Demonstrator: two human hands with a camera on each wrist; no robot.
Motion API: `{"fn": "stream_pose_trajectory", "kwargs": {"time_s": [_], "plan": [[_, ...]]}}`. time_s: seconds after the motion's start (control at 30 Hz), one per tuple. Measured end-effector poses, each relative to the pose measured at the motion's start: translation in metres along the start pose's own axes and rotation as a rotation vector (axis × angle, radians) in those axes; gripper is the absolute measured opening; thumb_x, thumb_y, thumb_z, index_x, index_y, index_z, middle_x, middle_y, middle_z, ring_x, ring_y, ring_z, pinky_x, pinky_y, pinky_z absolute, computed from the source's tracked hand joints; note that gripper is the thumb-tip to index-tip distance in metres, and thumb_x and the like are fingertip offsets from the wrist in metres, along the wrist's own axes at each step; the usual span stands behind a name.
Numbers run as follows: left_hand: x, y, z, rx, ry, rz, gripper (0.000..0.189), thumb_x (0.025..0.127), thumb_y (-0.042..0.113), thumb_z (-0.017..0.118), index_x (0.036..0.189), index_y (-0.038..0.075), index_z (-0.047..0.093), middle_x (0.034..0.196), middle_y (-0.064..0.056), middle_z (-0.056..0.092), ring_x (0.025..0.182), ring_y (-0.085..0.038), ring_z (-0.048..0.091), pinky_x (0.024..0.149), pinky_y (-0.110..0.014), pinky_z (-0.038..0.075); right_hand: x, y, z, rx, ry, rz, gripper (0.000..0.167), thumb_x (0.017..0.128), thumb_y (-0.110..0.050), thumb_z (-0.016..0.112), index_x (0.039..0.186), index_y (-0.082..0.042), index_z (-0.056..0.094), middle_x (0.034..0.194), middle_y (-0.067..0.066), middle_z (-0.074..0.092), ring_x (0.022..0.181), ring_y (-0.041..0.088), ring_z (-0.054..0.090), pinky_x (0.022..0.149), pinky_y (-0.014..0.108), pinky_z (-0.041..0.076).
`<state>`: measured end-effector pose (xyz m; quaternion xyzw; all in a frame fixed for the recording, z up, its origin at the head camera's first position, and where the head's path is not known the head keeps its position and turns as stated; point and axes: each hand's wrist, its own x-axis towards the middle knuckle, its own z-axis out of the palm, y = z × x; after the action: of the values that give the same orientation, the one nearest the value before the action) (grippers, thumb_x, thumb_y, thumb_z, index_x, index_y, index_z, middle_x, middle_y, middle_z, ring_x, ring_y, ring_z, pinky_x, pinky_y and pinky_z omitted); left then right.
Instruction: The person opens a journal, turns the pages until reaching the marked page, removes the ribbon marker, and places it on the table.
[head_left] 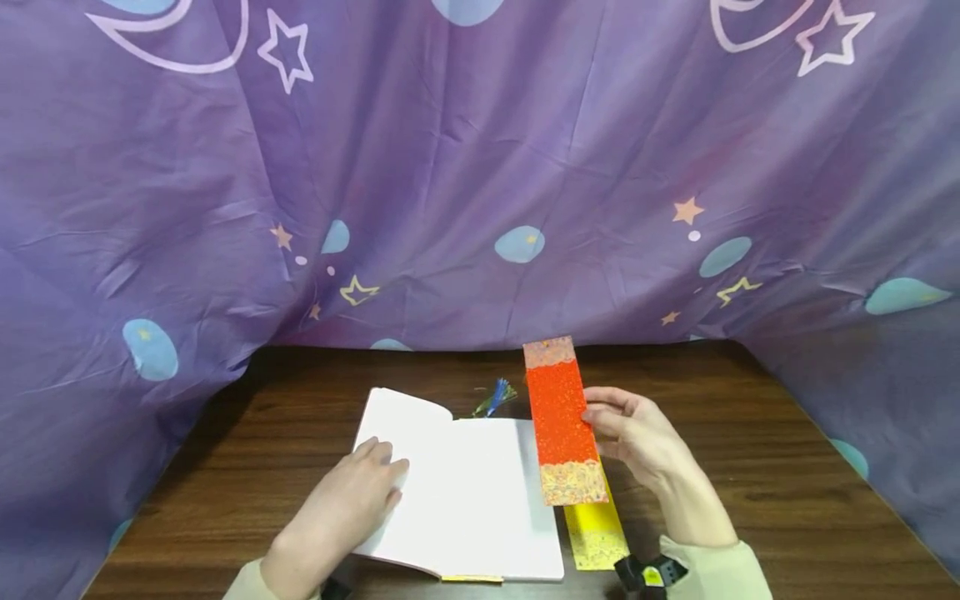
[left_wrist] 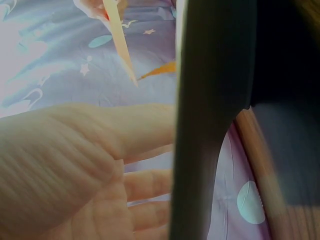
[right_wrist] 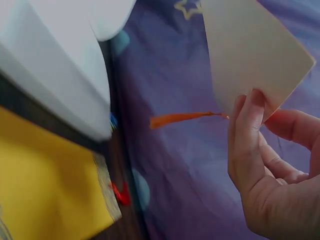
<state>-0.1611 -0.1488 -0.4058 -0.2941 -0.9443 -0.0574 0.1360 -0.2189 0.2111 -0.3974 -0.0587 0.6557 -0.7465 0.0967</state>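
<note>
An open notebook (head_left: pixel 480 500) with blank white pages lies on the table. My left hand (head_left: pixel 352 492) rests on its left page, fingers extended toward the middle. In the right hand (head_left: pixel 645 437) I hold a red bookmark (head_left: pixel 561 412) with speckled ends, pinched by its right edge above the notebook's right page. The right wrist view shows its pale back (right_wrist: pixel 255 55) and an orange tassel (right_wrist: pixel 182 118). Partly hidden under it, a yellow bookmark (head_left: pixel 597 537) lies right of the notebook; a red tassel (right_wrist: pixel 120 194) shows at its end.
A blue and green tassel (head_left: pixel 497 397) sticks out past the notebook's top edge, and a thin yellow strip (head_left: pixel 472 577) shows at its bottom. The brown wooden table (head_left: pixel 787 483) ends at a purple curtain (head_left: pixel 450 208) behind and along both sides.
</note>
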Motion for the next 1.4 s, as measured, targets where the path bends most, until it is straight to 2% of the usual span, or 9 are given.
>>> {"fn": "stream_pose_trajectory", "kwargs": {"time_s": [0.23, 0.37, 0.5, 0.63, 0.8, 0.9, 1.13, 1.4], "plan": [[0.002, 0.000, -0.001, 0.000, 0.021, 0.013, 0.023, 0.078, 0.009, 0.078, 0.098, 0.003, 0.068, 0.095, -0.015, 0.060, 0.101, -0.039, 0.060, 0.084, -0.049, 0.053, -0.008, -0.014, -0.028, 0.058, 0.042, -0.058, 0.023, 0.095, 0.001, 0.058, 0.116, -0.004, 0.054, 0.093, 0.001, 0.070, 0.084, 0.014, 0.066, 0.071, 0.034, 0.057], [0.002, 0.000, -0.001, -0.005, -0.003, 0.000, 0.022, 0.080, 0.009, 0.077, 0.100, 0.002, 0.069, 0.098, -0.017, 0.061, 0.104, -0.040, 0.059, 0.086, -0.050, 0.052, -0.010, -0.019, -0.041, 0.039, 0.077, -0.067, 0.022, 0.095, -0.002, 0.060, 0.116, -0.005, 0.054, 0.093, 0.001, 0.071, 0.083, 0.014, 0.067, 0.071, 0.035, 0.057], [0.001, 0.000, -0.002, 0.002, -0.015, -0.006, 0.020, 0.082, 0.011, 0.077, 0.097, 0.001, 0.069, 0.097, -0.016, 0.062, 0.103, -0.038, 0.060, 0.084, -0.049, 0.053, -0.011, -0.018, -0.052, -0.002, 0.112, -0.051, 0.025, 0.095, -0.003, 0.061, 0.119, -0.004, 0.052, 0.093, 0.000, 0.070, 0.083, 0.014, 0.067, 0.072, 0.035, 0.057], [-0.001, 0.000, -0.002, 0.001, 0.002, -0.003, 0.016, 0.081, 0.010, 0.077, 0.092, 0.002, 0.068, 0.093, -0.015, 0.061, 0.100, -0.036, 0.061, 0.080, -0.048, 0.054, -0.011, -0.013, -0.063, -0.063, 0.137, -0.013, 0.032, 0.096, -0.004, 0.059, 0.125, 0.000, 0.047, 0.094, 0.000, 0.069, 0.084, 0.013, 0.065, 0.073, 0.035, 0.056], [0.000, 0.002, -0.001, -0.006, 0.022, 0.002, 0.016, 0.080, 0.010, 0.077, 0.090, 0.002, 0.068, 0.091, -0.015, 0.062, 0.099, -0.037, 0.061, 0.080, -0.049, 0.055, -0.013, -0.004, -0.080, -0.228, 0.156, 0.065, 0.048, 0.097, -0.008, 0.057, 0.137, 0.007, 0.036, 0.098, 0.001, 0.065, 0.084, 0.015, 0.062, 0.074, 0.035, 0.056], [0.000, 0.002, 0.000, -0.009, 0.018, -0.001, 0.016, 0.079, 0.010, 0.078, 0.089, 0.002, 0.068, 0.091, -0.015, 0.062, 0.099, -0.038, 0.061, 0.080, -0.049, 0.055, -0.015, 0.003, -0.090, -0.290, 0.159, 0.126, 0.050, 0.098, -0.010, 0.057, 0.139, 0.007, 0.035, 0.099, 0.003, 0.062, 0.085, 0.016, 0.062, 0.075, 0.036, 0.056], [0.002, 0.003, -0.001, -0.004, -0.006, 0.009, 0.018, 0.081, 0.010, 0.077, 0.092, 0.000, 0.068, 0.093, -0.016, 0.062, 0.099, -0.035, 0.061, 0.079, -0.048, 0.055, -0.027, 0.024, -0.110, -0.251, 0.124, 0.230, 0.048, 0.096, -0.008, 0.058, 0.136, 0.008, 0.037, 0.099, 0.007, 0.064, 0.085, 0.020, 0.066, 0.076, 0.042, 0.057], [0.001, 0.004, -0.001, -0.015, -0.007, 0.015, 0.018, 0.080, 0.010, 0.077, 0.092, 0.000, 0.068, 0.094, -0.016, 0.062, 0.100, -0.037, 0.061, 0.081, -0.048, 0.054, -0.034, 0.037, -0.112, -0.298, 0.067, 0.294, 0.047, 0.094, -0.007, 0.058, 0.134, 0.010, 0.039, 0.098, 0.009, 0.065, 0.087, 0.022, 0.066, 0.076, 0.044, 0.057]]}}
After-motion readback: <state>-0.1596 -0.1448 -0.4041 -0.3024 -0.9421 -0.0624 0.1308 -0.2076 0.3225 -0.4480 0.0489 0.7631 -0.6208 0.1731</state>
